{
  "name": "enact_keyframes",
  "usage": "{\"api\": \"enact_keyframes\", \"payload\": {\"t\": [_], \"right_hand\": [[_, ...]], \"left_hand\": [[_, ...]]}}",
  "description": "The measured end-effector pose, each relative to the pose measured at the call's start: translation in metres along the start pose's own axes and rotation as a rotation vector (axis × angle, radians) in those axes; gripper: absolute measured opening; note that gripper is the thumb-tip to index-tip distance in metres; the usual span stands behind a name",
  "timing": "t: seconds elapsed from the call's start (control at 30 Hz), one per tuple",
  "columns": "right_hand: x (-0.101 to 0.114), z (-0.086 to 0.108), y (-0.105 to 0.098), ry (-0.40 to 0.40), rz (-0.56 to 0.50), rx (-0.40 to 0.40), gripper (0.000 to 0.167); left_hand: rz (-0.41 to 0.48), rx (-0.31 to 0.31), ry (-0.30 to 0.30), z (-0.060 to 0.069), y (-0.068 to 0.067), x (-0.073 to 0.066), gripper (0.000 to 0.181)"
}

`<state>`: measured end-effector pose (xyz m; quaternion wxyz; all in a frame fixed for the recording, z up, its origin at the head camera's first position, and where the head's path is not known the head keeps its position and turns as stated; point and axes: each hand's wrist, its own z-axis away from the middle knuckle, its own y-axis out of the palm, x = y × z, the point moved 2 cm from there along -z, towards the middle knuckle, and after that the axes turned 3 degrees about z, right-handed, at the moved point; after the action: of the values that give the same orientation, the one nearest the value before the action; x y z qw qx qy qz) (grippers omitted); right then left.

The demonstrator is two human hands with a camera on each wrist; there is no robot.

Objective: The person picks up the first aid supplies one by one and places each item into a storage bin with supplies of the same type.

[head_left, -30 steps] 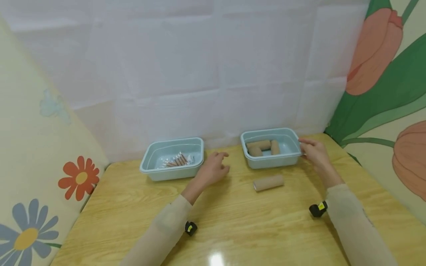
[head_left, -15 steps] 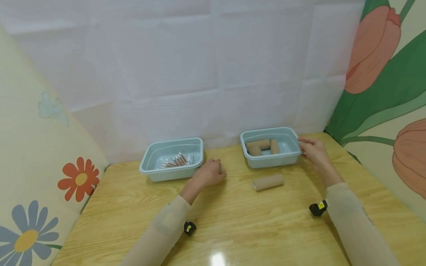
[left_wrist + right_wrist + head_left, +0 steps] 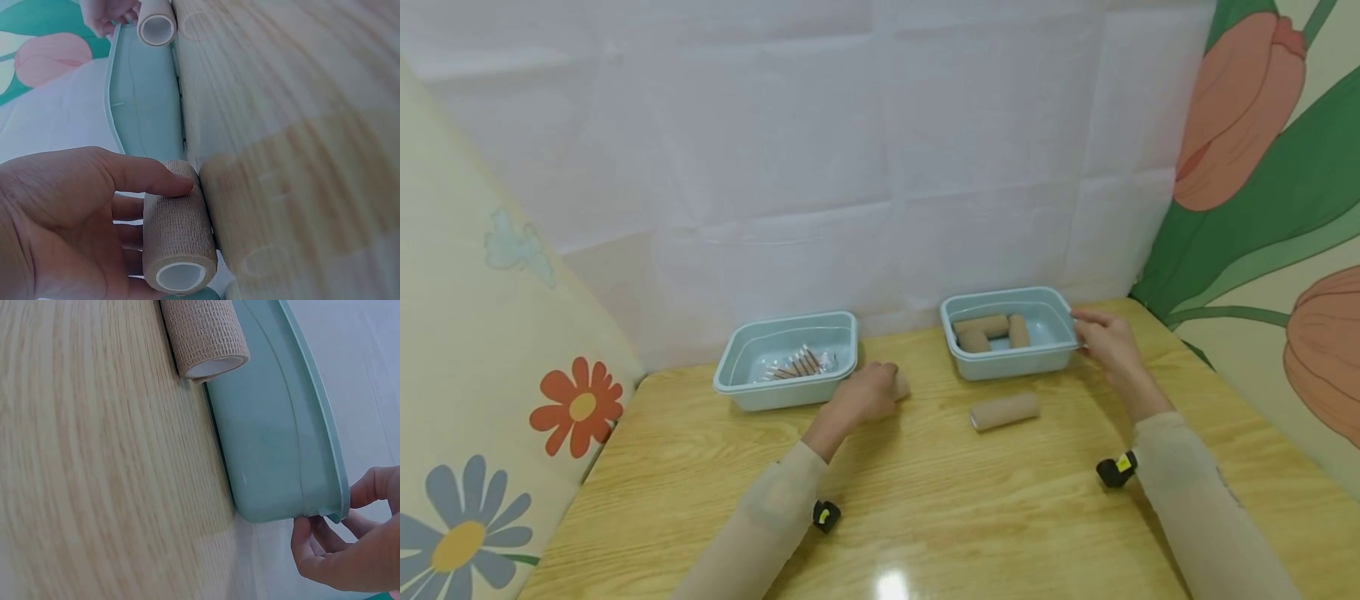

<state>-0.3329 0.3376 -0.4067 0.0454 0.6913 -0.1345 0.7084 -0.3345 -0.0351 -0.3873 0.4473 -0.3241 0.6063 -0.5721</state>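
Note:
My left hand (image 3: 863, 396) is by the right end of the left light-blue plastic tub. In the left wrist view its thumb and fingers grip a tan self-adhesive bandage roll (image 3: 178, 231) with a white core, lying on the table. Only one end of that roll shows past the hand in the head view. My right hand (image 3: 1108, 342) holds the right end of the other light-blue tub (image 3: 1015, 365), thumb at the rim and fingers under it. Three tan rolls (image 3: 985, 326) lie inside that tub. Another bandage roll (image 3: 1006, 412) lies on the table in front of it.
Clear plastic packets (image 3: 801, 364) with thin reddish-brown strips lie in the left tub (image 3: 797, 395). Both tubs stand near the back of the wooden table (image 3: 955, 508), against a white sheet (image 3: 775, 167). Painted walls flank the table on both sides.
My left hand has come down from an outstretched pose beside the left tub and curled its fingers round a bandage roll. The right hand stays on its tub.

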Motion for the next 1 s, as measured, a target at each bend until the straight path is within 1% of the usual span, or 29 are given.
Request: {"api": "enact_keyframes", "payload": {"t": [0.17,0.3,0.4,0.43,0.53,0.6,0.73,0.9,1.0], "right_hand": [[-0.001,0.0,0.0,0.001,0.002,-0.006,0.052],[-0.001,0.001,0.0,-0.002,0.003,-0.013,0.052],[0.0,0.002,0.0,-0.003,0.004,-0.016,0.052],[0.0,0.002,0.0,-0.002,0.002,-0.016,0.052],[0.0,0.001,0.0,0.004,-0.003,-0.015,0.052],[0.001,0.001,0.0,0.009,-0.005,-0.012,0.053],[0.001,0.001,0.0,0.018,-0.004,-0.006,0.053],[0.001,0.002,-0.001,0.02,0.008,-0.008,0.053],[0.001,0.002,0.0,0.016,0.009,-0.011,0.053]], "left_hand": [[-0.003,-0.009,0.013,0.002,-0.001,0.0,0.053],[0.007,-0.008,0.048,0.004,-0.001,0.001,0.051],[0.028,0.01,0.08,0.006,-0.003,0.001,0.05],[0.033,0.025,0.088,0.007,-0.004,0.001,0.051],[0.039,0.062,0.112,0.01,-0.007,0.0,0.056],[0.041,0.067,0.138,0.01,-0.008,0.0,0.061],[0.076,0.035,0.165,0.007,-0.008,0.002,0.058],[0.166,0.017,0.145,0.005,-0.01,0.0,0.053],[0.201,0.008,0.151,0.006,-0.012,-0.002,0.053]]}}
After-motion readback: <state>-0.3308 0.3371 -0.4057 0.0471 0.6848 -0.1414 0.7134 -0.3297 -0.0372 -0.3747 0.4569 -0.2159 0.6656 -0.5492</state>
